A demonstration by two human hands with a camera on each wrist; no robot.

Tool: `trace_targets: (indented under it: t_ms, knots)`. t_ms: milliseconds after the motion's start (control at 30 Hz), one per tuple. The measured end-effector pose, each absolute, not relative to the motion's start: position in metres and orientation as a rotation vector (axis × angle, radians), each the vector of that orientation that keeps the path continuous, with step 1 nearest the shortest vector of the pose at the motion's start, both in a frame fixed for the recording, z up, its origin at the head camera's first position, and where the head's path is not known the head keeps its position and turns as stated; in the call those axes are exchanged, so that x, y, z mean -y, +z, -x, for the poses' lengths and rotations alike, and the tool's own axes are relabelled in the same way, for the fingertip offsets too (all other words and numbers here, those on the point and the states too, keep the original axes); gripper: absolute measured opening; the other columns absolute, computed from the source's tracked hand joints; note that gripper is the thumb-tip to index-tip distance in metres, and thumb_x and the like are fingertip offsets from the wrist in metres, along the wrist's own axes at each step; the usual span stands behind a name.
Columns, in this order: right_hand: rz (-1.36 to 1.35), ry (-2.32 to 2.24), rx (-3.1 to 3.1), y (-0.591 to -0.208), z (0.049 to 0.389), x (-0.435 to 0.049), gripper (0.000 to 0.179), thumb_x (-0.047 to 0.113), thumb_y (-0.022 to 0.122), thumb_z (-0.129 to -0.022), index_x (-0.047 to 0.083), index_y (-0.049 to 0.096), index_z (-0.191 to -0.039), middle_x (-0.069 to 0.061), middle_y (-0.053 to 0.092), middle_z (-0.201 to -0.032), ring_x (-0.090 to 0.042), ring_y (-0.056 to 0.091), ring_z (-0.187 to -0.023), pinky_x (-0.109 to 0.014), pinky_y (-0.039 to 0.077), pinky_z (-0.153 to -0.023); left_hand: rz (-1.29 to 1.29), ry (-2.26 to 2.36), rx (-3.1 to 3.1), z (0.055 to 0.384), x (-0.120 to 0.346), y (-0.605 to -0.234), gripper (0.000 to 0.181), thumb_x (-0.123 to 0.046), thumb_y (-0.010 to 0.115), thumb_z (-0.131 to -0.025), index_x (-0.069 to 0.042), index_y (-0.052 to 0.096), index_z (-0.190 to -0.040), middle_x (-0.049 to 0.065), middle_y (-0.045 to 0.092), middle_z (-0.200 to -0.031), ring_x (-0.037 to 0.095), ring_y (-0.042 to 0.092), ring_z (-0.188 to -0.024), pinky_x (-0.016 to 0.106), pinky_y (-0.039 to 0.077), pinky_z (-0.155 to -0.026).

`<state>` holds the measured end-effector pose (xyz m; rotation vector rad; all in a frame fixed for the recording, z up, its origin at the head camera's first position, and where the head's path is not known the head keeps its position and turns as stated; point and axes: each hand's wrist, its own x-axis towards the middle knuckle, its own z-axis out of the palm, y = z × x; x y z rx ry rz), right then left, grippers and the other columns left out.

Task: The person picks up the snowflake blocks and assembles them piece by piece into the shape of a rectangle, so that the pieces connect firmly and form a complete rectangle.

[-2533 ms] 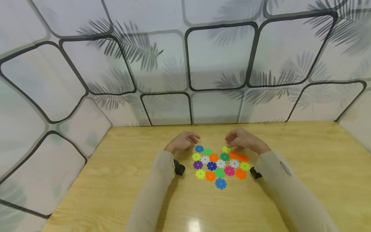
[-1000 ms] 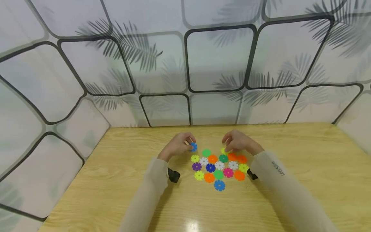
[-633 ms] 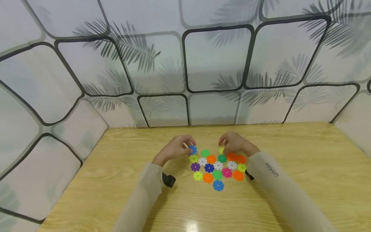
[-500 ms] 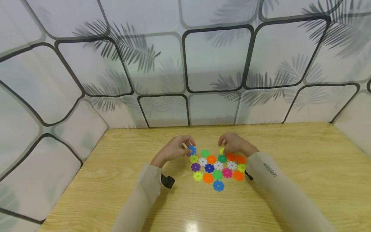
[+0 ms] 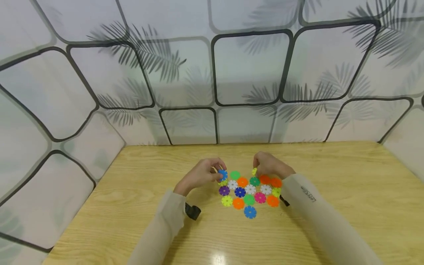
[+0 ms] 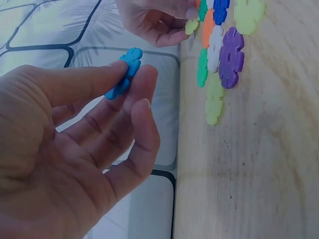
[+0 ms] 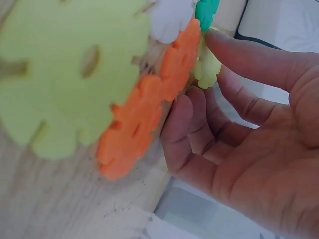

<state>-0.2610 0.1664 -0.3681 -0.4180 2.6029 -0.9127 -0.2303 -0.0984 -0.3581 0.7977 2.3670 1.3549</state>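
Observation:
My left hand point(image 5: 198, 174) pinches a blue notched plastic disc point(image 5: 223, 175) between thumb and fingers. That disc is held off the table in the left wrist view and partly covers a yellow disc point(image 5: 222, 183) in the head view. Across from it, my right hand point(image 5: 271, 164) pinches a small yellow disc point(image 7: 208, 67) at the far edge of the pattern. Between the hands lies a light green disc point(image 5: 235, 175). Several more flat discs make up the pattern, among them a purple one point(image 5: 224, 190), a pink one point(image 5: 260, 197) and a dark green one point(image 5: 254, 181).
A blue disc point(image 5: 250, 212) marks the near tip of the pattern on the wooden table point(image 5: 116, 206). A patterned backdrop point(image 5: 185, 125) rises behind the table and along its sides. Each wrist bears a black camera, the left one point(image 5: 193, 211) plainly visible.
The left hand has picked up the blue disc from the pattern's far left corner, drawn it left, then brought it back rightward. The right hand has stayed at the yellow disc, which now looks tilted.

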Motion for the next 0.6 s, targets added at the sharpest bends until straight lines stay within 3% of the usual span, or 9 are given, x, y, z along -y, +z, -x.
trace_targets:
  t_ms: [300,400,600]
  knots:
    - [0.486,-1.061,-2.583,-0.372,0.270,-0.174,0.012,-0.013,0.062,-0.083,-0.004,0.065,-0.090,-0.012,0.064,-0.084,-0.018,0.052,-0.060,-0.030,0.052,-0.057,-0.905,1.295,-2.454,0.231,0.097,-0.365,0.016,0.003,0.064,-0.097,0.004,0.066,-0.113,0.008,0.069,-0.092,0.025,0.068,-0.080,0.040,0.058,-0.074]
    - [0.512,-1.133,-2.577,-0.372,0.273,-0.174,0.015,-0.013,0.058,-0.084,-0.006,0.067,-0.093,-0.013,0.066,-0.086,-0.020,0.059,-0.065,-0.033,0.058,-0.060,-0.899,1.300,-2.485,0.230,0.098,-0.366,0.015,0.003,0.065,-0.097,0.004,0.067,-0.112,0.007,0.070,-0.090,0.023,0.068,-0.078,0.037,0.057,-0.072]
    - [0.411,-1.291,-2.590,-0.366,0.266,-0.174,0.015,-0.015,0.059,-0.088,-0.015,0.066,-0.101,-0.021,0.065,-0.093,-0.030,0.067,-0.075,-0.040,0.061,-0.067,-0.915,1.369,-2.441,0.228,0.094,-0.365,0.020,0.001,0.065,-0.098,0.008,0.067,-0.116,0.010,0.071,-0.088,0.032,0.069,-0.079,0.045,0.057,-0.073]
